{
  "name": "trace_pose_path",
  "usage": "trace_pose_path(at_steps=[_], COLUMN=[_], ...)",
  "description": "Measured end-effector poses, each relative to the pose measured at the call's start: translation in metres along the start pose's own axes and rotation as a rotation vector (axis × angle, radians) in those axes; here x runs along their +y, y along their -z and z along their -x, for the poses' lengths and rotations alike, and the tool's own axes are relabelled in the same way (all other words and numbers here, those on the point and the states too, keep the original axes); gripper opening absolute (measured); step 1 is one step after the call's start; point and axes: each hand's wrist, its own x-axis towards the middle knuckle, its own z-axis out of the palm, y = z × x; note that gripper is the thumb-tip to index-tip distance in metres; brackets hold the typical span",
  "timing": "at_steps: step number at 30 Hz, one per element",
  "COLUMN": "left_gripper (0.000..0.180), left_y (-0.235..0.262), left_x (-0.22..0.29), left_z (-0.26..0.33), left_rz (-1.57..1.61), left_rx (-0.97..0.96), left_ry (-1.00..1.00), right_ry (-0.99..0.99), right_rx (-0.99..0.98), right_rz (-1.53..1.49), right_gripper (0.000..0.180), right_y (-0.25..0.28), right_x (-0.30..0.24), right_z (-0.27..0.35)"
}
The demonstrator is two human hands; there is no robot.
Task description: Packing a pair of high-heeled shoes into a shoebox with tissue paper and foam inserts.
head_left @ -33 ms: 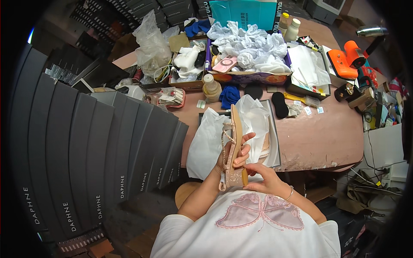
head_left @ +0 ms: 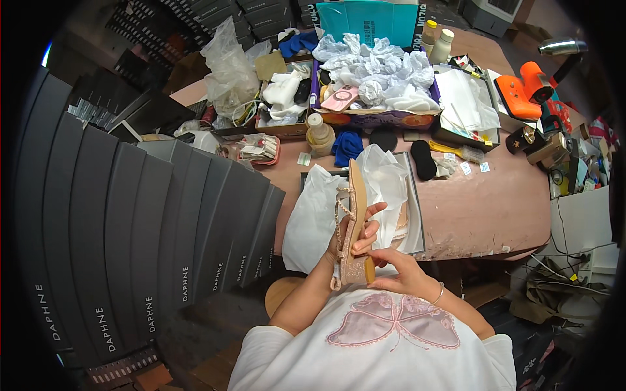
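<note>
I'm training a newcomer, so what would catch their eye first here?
First, the glittery sandal, held toe-up in the left grip at the picture's centre, with the right grip at its heel. Next, the row of dark grey boxes down the left side. Beyond the sandal, crumpled white paper lies heaped in an open box.

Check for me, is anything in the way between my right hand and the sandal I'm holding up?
Nothing visible is in the way. Your right hand is right at the block heel of the sandal, while your left hand grips the sandal around its middle, away from the heel.
</note>
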Motion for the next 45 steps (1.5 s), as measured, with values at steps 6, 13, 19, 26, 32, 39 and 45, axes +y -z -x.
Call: trace_pose_path(at_steps=[6,13,19,26,32,39,45], left_gripper=[0.077,0.065,0.061,0.069,0.076,0.057,0.054], left_y=[0.000,-0.015,-0.015,-0.014,0.010,0.008,0.009], left_x=[0.000,-0.001,0.000,-0.010,-0.040,-0.086,-0.113], left_z=[-0.004,-0.007,-0.010,-0.022,-0.057,-0.104,-0.121], left_rz=[-0.025,-0.169,-0.251,-0.141,0.142,0.260,0.219], left_rx=[-0.087,0.178,0.279,0.115,-0.057,-0.204,-0.264], left_ry=[0.044,-0.036,-0.048,0.075,0.211,0.251,0.274], right_ry=[0.015,-0.032,-0.050,-0.008,-0.050,0.055,0.010], right_rx=[0.004,0.083,0.144,0.192,0.247,0.338,0.411], right_rz=[0.030,0.006,0.032,-0.003,0.050,0.147,0.068], right_gripper=[0.061,0.068,0.072,0.067,0.060,0.046,0.036], right_y=[-0.002,-0.005,-0.002,0.006,0.033,0.082,0.122], right_x=[0.001,-0.002,-0.003,-0.003,-0.001,0.008,0.016], right_z=[0.002,0.004,0.006,0.017,0.044,0.077,0.097])
